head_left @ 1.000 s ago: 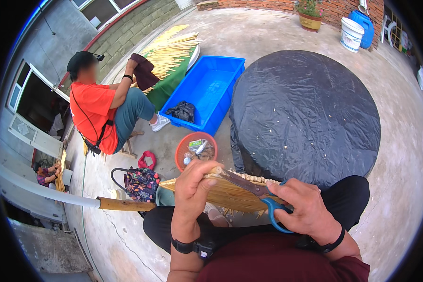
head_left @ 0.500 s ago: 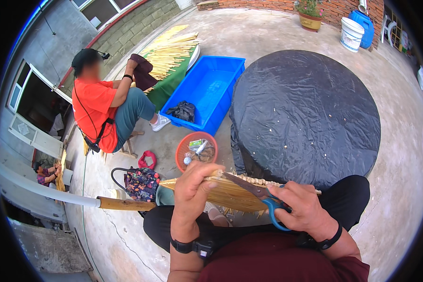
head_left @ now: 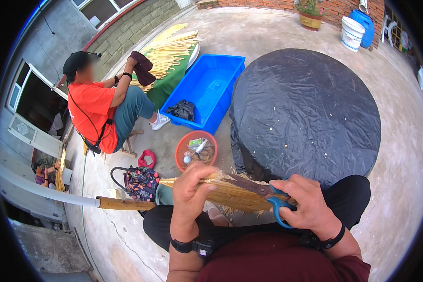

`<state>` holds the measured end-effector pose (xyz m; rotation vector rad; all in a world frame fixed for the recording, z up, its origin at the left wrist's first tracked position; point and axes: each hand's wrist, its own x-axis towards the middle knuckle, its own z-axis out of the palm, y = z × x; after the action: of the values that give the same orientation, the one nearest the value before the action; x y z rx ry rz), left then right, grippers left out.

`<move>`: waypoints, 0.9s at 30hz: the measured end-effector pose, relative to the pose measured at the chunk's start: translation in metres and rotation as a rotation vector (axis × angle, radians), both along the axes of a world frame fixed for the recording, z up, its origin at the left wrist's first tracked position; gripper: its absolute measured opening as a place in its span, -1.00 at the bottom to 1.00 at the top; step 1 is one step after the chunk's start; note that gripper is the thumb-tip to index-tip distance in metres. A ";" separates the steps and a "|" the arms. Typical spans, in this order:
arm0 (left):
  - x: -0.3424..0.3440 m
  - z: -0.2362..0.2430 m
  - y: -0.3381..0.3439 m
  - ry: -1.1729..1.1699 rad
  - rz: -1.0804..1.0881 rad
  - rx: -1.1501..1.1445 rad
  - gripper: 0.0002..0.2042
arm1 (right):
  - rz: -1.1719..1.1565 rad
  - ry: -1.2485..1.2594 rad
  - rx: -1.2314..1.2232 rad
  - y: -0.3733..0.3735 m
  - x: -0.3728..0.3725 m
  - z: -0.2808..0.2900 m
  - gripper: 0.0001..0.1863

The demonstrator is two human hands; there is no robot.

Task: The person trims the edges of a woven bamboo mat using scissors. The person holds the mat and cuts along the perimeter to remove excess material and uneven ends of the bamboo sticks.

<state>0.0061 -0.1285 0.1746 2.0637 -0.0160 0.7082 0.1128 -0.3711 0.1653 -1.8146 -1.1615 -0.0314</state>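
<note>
A woven straw piece (head_left: 242,197) with a braided upper edge lies across my lap, its body hanging toward my knees. My left hand (head_left: 189,192) pinches its upper edge near the left end, the thumb in front. In my right hand (head_left: 306,203) is a pair of scissors (head_left: 257,188) with blue handles and dark, worn blades. Thumb and fingers sit in the spread handle loops. The blades point left along the braided edge, their tips close to my left fingers. Whether straw lies between the blades I cannot make out.
Ahead stands a round table under black plastic (head_left: 305,108). Left of it are a blue tub (head_left: 214,89), an orange basket (head_left: 179,150) of small items and a flowered bag (head_left: 142,184). A co-worker in orange (head_left: 91,103) sits beside laid-out straw (head_left: 174,51). Trimmings lie below my hands.
My right hand has shifted slightly right, and the scissor handles are spread wider. My left hand keeps its place. The co-worker has leaned left and raised a dark cloth a little.
</note>
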 end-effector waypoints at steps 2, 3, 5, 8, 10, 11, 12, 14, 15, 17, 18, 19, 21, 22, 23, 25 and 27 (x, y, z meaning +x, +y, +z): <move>-0.001 0.000 0.001 -0.010 0.000 0.001 -0.79 | 0.019 0.004 -0.015 0.002 0.000 -0.001 -0.54; -0.001 0.000 0.001 -0.024 -0.002 -0.012 -0.79 | 0.014 -0.002 -0.014 0.002 0.000 -0.002 -0.54; -0.002 0.000 0.002 -0.036 -0.003 -0.026 -0.78 | 0.010 -0.006 -0.014 0.004 -0.001 -0.004 -0.54; -0.003 0.001 0.003 -0.020 -0.008 -0.002 -0.78 | 0.020 0.010 0.007 0.006 -0.002 -0.005 -0.54; -0.003 -0.001 0.003 -0.031 -0.005 0.010 -0.77 | 0.030 0.012 -0.004 0.008 -0.003 -0.004 -0.54; -0.003 -0.002 0.004 -0.033 -0.004 0.009 -0.77 | 0.031 0.010 -0.005 0.008 -0.003 -0.004 -0.54; -0.003 -0.002 0.004 -0.044 -0.019 0.000 -0.77 | 0.039 -0.028 -0.021 0.008 -0.003 -0.003 -0.53; -0.002 -0.002 0.005 -0.053 -0.031 -0.007 -0.78 | 0.051 -0.066 -0.035 0.008 -0.002 -0.004 -0.52; -0.002 -0.001 0.005 -0.051 -0.034 -0.005 -0.79 | 0.050 -0.094 -0.041 0.008 -0.003 -0.004 -0.52; -0.003 0.000 0.005 -0.050 -0.036 -0.002 -0.79 | 0.051 -0.122 -0.047 0.009 -0.005 -0.004 -0.51; -0.003 0.000 0.005 -0.045 -0.034 -0.007 -0.80 | 0.050 -0.135 -0.045 0.009 -0.006 -0.005 -0.51; -0.003 0.000 0.005 -0.041 -0.033 -0.012 -0.80 | 0.049 -0.147 -0.042 0.010 -0.006 -0.006 -0.50; -0.004 0.001 0.005 -0.039 -0.034 -0.004 -0.79 | 0.048 -0.173 -0.025 0.010 -0.007 -0.010 -0.50; -0.004 0.000 0.005 -0.034 -0.035 0.003 -0.79 | 0.046 -0.197 -0.009 0.010 -0.007 -0.011 -0.50; -0.006 0.000 0.005 -0.035 -0.036 0.004 -0.79 | 0.045 -0.199 -0.008 0.009 -0.005 -0.012 -0.50; -0.011 -0.002 0.007 -0.040 -0.006 -0.016 -0.77 | 0.053 -0.237 -0.038 0.005 -0.003 -0.014 -0.50; -0.012 -0.002 0.009 -0.048 -0.008 -0.038 -0.76 | 0.049 -0.216 -0.026 0.001 -0.003 -0.018 -0.50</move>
<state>-0.0061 -0.1198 0.1723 2.0093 -0.0383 0.7479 0.1098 -0.3697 0.1471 -1.8389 -1.3627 -0.1883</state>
